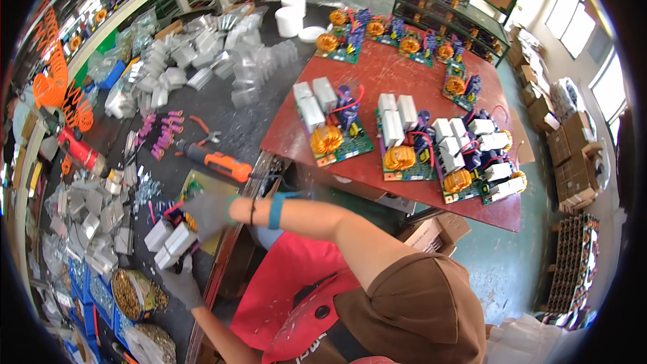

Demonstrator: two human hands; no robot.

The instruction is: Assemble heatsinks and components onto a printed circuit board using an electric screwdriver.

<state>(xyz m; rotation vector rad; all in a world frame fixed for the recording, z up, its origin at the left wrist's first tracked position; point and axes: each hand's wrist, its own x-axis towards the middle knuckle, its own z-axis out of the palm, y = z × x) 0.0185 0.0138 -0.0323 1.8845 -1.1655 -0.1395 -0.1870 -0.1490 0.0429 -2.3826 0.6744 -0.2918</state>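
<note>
Both my hands wear grey gloves and are at a circuit board assembly on the dark bench. Two pale metal heat sinks [174, 245] stand up from it, and an orange copper coil and coloured wires show partly beside them. From below, my left hand [180, 284] is closed on the assembly's near edge, by the heat sinks. My right hand [207, 217] reaches across from the right and is closed on the coil side, its fingertips partly hidden. A yellowish sheet [219, 241] lies under and beside the right hand. An orange-and-black power screwdriver [226, 166] rests just beyond.
Loose heat sinks [87, 219] pile up at the left, near a red power tool [82, 152]. A tub of brass-coloured screws [128, 295] stands at the lower left. Pliers [205, 133] lie farther back. Several finished-looking boards [337, 145] sit on the red table [290, 121] at right.
</note>
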